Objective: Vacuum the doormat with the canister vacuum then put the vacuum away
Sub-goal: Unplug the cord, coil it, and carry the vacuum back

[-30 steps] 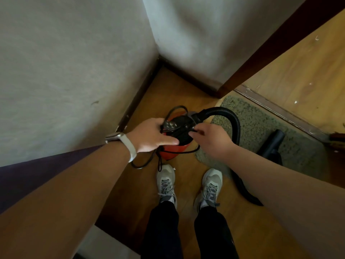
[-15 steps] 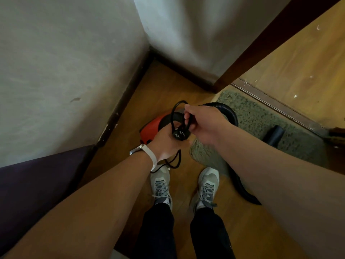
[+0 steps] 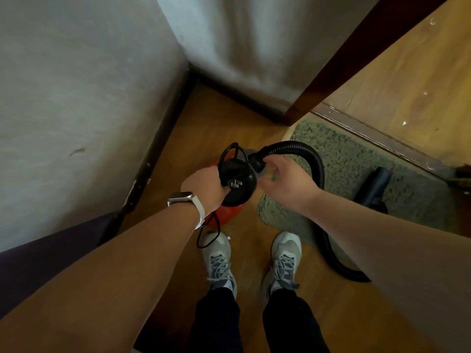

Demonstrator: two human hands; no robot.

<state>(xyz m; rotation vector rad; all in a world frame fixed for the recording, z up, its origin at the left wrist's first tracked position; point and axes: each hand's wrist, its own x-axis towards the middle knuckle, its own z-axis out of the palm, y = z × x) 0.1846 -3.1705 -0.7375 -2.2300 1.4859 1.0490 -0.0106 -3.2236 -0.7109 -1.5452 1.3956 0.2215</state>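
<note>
At frame centre we see the canister vacuum standing upright on the wood floor, just left of the doormat. The left hand grips the cord bundle and plug against the canister top. The right hand hangs unclenched just right of it, apparently touching nothing. The hose arcs rightward over the mat; the left hand is nearer the canister.
</note>
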